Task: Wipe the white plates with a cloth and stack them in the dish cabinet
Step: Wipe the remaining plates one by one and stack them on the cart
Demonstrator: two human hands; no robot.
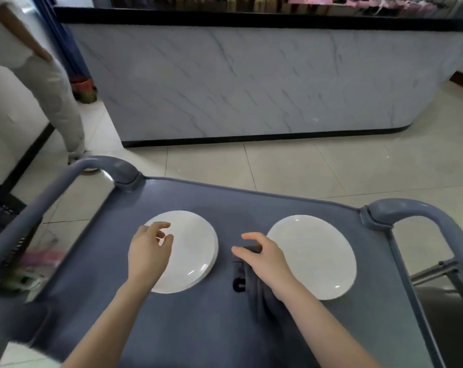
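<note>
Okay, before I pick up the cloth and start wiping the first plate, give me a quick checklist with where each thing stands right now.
1. Cloth within reach: ok. The dark cloth lies on the cart between the plates, under the right hand.
2. Right-hand grip closed on the cloth: not ok. The fingers are spread above it.
3. Left hand steadying a plate: not ok. It is open over the left stack of plates.
4. Plates flat and stable: ok. The stack and the single right plate lie flat.
5. Plates clean or dirty: cannot tell.
6. Dish cabinet nearby: cannot tell. None is in view.
</note>
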